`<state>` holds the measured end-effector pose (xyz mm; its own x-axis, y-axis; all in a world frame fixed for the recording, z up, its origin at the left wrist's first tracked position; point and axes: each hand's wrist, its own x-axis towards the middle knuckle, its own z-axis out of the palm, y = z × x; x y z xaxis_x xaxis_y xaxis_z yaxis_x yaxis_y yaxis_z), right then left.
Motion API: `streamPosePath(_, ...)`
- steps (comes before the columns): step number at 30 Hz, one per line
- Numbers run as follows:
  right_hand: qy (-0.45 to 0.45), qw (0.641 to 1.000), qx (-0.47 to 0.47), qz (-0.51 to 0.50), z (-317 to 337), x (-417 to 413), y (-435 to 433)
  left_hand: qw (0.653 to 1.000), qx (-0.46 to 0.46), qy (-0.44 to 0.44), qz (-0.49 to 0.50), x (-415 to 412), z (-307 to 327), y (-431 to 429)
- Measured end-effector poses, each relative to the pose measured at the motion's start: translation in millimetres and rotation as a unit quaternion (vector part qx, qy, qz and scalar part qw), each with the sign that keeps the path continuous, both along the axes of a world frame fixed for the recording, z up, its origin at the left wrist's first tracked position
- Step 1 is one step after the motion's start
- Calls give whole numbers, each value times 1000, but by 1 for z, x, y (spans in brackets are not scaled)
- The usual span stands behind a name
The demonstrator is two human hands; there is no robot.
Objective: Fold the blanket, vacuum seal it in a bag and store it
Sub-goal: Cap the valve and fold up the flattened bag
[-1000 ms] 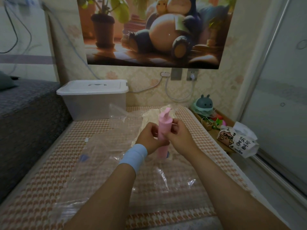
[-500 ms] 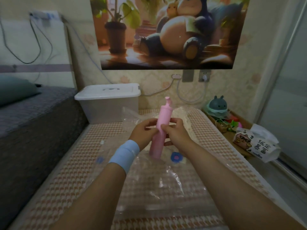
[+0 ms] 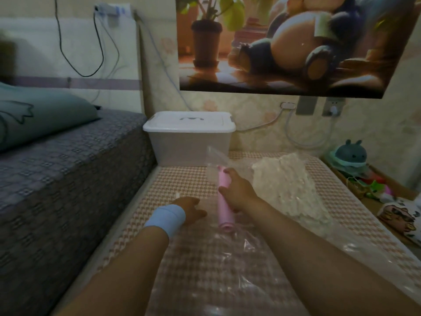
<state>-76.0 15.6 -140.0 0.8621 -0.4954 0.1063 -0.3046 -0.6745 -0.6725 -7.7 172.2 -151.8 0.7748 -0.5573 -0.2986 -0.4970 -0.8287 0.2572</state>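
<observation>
Checked mat (image 3: pixel 182 179) bears the bagged blanket (image 3: pixel 287 185) right of the right hand (image 3: pixel 239 192) gripping a pink pump (image 3: pixel 224 215); left hand (image 3: pixel 192 210) rests flat.

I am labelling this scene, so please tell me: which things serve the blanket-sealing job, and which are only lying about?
For the job: blanket, vacuum bag around it, pink pump gripped by the right hand, lidded storage box.

Lying about: pillow, plush toy, cartoon-printed pack, wall poster.
</observation>
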Motion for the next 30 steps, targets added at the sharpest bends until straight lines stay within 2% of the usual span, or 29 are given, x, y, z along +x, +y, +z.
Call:
streamPosePath(3,86,995,-39,29,-22,6,1,998,38,32,-27,-7,-17,3)
streamPosePath(6,121,990,-56,51,-27,11,4,998,-14,67,-15,-1,-20,8)
streamPosePath(11,8,999,-18,31,-9,38,22,983,-174,47,45,34,-8,27)
streamPosePath(13,-7,998,-36,50,-2,58,31,947,-288,89,108,51,-4,32)
streamPosePath(15,-18,997,-43,65,3,79,40,888,-396,170,160,63,2,31)
streamPosePath(18,-36,997,-4,61,10,109,51,824,-475,260,169,79,11,24)
streamPosePath(20,-29,996,-3,81,10,126,56,807,-491,276,175,90,13,20)
streamPosePath(21,-17,996,-12,89,9,133,57,820,-481,256,175,97,10,18)
streamPosePath(24,28,995,-34,86,-4,147,53,920,-348,129,125,114,-2,16)
streamPosePath(25,49,994,-47,83,-12,149,50,942,-301,97,109,116,-8,15)
streamPosePath(27,110,988,-72,78,-31,150,45,966,-232,69,90,118,-20,16)
streamPosePath(30,148,982,-98,71,-51,153,43,973,-202,60,96,125,-35,23)
